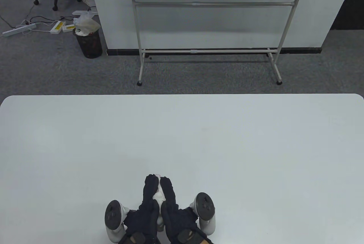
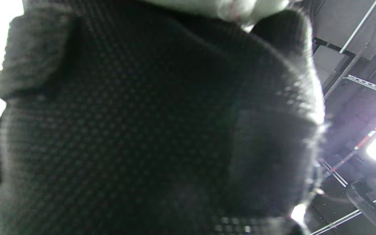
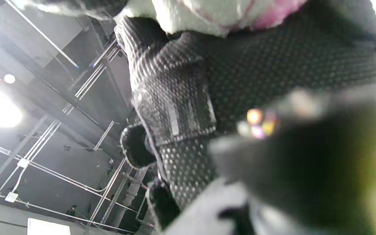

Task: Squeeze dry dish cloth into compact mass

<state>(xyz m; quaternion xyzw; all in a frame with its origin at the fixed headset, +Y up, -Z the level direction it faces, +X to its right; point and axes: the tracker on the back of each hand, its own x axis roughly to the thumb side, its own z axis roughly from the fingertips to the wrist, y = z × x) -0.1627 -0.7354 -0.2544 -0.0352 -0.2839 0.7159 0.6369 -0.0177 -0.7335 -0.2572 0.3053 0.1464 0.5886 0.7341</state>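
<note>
A white dish cloth (image 1: 158,194) with pink trim is bunched between my two gloved hands near the table's front edge. My left hand (image 1: 148,195) presses it from the left and my right hand (image 1: 170,197) from the right, fingers stretched forward along it. Only a narrow strip of cloth shows between them. In the left wrist view the glove palm fills the frame, with a bit of cloth (image 2: 240,8) at the top. In the right wrist view the cloth (image 3: 207,13) shows white and pink at the top, above the glove (image 3: 256,65).
The white table (image 1: 182,141) spreads wide around the hands. Beyond its far edge stand a whiteboard frame (image 1: 210,50) and a black bin (image 1: 88,43) on grey carpet.
</note>
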